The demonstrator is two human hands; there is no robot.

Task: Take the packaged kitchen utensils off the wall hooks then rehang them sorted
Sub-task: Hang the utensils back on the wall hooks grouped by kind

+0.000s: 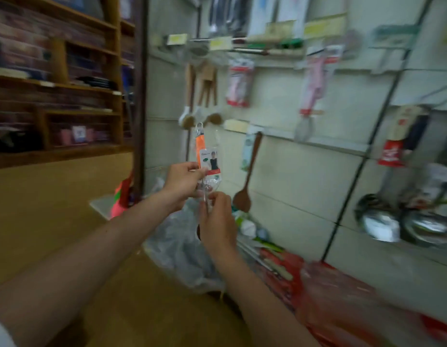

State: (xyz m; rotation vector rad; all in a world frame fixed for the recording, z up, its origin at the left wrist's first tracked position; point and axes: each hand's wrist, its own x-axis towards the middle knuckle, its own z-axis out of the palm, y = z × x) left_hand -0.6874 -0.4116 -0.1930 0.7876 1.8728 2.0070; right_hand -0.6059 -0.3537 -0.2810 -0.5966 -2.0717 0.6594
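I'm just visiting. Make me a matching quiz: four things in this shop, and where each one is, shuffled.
Things:
1 orange packet
2 wooden spoon
3 steel ladles
4 red bag

Places:
A on the floor
B hanging on the wall, far right
C in the left hand and right hand
D hanging on the wall, just right of the hands

Pairs: 1-C, 2-D, 3-B, 4-A

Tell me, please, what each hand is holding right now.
Left hand: grips the orange-handled packaged utensil at its label card.
Right hand: pinches the lower part of the same package.
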